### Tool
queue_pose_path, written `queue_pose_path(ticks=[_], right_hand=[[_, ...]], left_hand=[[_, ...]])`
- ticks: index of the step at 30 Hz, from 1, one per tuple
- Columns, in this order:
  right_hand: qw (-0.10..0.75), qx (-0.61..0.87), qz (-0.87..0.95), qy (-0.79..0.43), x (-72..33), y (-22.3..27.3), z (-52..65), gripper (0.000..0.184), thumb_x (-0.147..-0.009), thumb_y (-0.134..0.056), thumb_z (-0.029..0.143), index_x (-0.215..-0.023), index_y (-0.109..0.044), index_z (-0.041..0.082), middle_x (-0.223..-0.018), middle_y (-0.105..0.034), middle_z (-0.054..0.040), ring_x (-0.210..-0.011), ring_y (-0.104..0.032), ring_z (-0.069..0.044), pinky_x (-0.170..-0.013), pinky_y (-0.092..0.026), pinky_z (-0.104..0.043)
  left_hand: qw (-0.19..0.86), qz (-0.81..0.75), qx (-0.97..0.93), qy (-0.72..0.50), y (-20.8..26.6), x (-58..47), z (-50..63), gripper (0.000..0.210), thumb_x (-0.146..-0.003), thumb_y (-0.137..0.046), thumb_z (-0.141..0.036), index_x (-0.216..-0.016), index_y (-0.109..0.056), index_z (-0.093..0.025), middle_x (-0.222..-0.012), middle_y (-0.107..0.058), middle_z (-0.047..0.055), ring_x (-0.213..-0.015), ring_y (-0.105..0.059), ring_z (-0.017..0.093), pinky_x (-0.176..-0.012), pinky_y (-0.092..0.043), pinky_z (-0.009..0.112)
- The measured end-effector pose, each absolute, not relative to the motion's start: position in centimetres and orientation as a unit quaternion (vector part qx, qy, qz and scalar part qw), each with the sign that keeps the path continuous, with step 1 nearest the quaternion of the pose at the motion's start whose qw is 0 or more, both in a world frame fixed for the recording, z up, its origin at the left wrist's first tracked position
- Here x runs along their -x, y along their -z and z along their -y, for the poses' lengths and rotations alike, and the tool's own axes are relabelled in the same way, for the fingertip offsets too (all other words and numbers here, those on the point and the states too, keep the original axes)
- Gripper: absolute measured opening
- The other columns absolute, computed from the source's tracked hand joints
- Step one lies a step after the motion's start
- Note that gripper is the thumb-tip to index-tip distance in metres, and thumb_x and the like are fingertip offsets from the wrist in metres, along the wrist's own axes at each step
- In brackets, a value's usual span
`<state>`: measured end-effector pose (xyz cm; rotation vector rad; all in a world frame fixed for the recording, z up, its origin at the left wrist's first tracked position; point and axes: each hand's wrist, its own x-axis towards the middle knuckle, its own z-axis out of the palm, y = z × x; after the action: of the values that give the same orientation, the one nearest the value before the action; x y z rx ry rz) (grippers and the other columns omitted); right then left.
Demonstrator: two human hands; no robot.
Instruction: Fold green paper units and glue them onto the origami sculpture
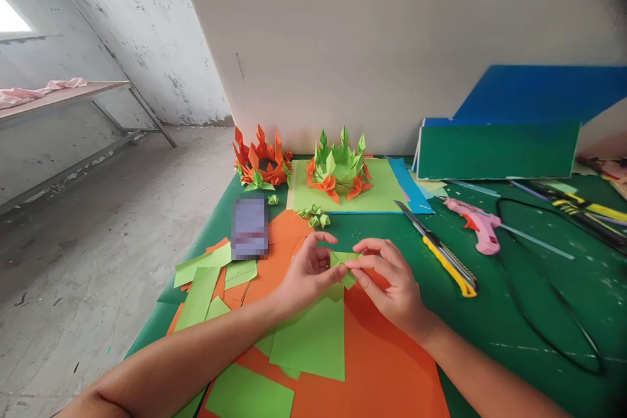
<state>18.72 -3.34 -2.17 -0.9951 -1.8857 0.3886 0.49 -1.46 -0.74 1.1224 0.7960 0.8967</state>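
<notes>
Both hands hold a folded green paper (pixel 341 257) over the orange sheet (pixel 382 369), in from the left edge of the worktop (pixel 470 333). The left hand (pixel 313 268) pinches its left side with the thumb, fingers half curled; the right hand (pixel 392 277), partly open, nips its right side between thumb and fingertips. Toward the far left corner stand an orange crown (pixel 253 159) and a green crown (pixel 330 162) (edged with orange flowers).
</notes>
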Motion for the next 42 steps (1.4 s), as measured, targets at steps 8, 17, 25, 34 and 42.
queue_pose_path(ticks=[8,17,25,34,42], right_hand=[[0.496,0.437,0.683,-0.311,-18.3,2.8,3.0,0.015,-0.087,-0.059,0.026,-0.102,-0.056,0.027,-0.107,-0.055,-0.0055,-0.096,-0.054,-0.019,-0.084,-0.048,-0.035],[0.486,0.462,0.647,-0.363,-18.1,2.6,2.7,0.018,-0.087,-0.059,0.035,-0.075,-0.055,0.021,-0.082,-0.053,-0.0021,-0.077,-0.050,-0.016,-0.068,-0.043,-0.027],[0.454,0.421,0.507,-0.600,-18.3,2.9,2.5,0.027,-0.081,-0.064,0.044,-0.076,-0.060,0.018,-0.064,-0.049,0.0026,-0.059,-0.042,-0.010,-0.054,-0.036,-0.024],[0.416,0.344,0.409,-0.735,-18.7,2.7,2.3,0.025,-0.077,-0.071,0.042,-0.075,-0.064,0.018,-0.067,-0.061,-0.0005,-0.060,-0.051,-0.011,-0.059,-0.041,-0.024],[0.396,0.341,0.424,-0.740,-18.9,2.9,2.5,0.025,-0.076,-0.071,0.042,-0.079,-0.064,0.019,-0.068,-0.061,0.0001,-0.061,-0.054,-0.012,-0.058,-0.041,-0.024]], left_hand=[[0.590,-0.406,-0.560,-0.416,1.0,-0.6,1.5,0.036,-0.078,-0.069,-0.034,-0.102,-0.044,-0.023,-0.075,-0.052,-0.004,-0.066,-0.053,0.009,-0.060,-0.040,0.022],[0.554,-0.418,-0.565,-0.446,1.0,-0.9,1.6,0.035,-0.075,-0.072,-0.027,-0.097,-0.045,-0.022,-0.072,-0.049,-0.006,-0.064,-0.050,0.007,-0.060,-0.043,0.021],[0.706,-0.354,-0.444,-0.424,0.9,-0.7,0.7,0.048,-0.064,-0.082,-0.025,-0.094,-0.045,-0.019,-0.064,-0.055,-0.009,-0.057,-0.060,0.009,-0.061,-0.052,0.025],[0.751,-0.310,-0.421,-0.404,0.8,-0.6,0.6,0.049,-0.061,-0.085,-0.020,-0.096,-0.050,-0.018,-0.061,-0.060,-0.008,-0.055,-0.065,0.012,-0.058,-0.053,0.024],[0.752,-0.258,-0.463,-0.391,1.0,-0.4,0.7,0.043,-0.067,-0.081,-0.019,-0.100,-0.053,-0.020,-0.075,-0.060,-0.003,-0.064,-0.063,0.011,-0.062,-0.051,0.024]])
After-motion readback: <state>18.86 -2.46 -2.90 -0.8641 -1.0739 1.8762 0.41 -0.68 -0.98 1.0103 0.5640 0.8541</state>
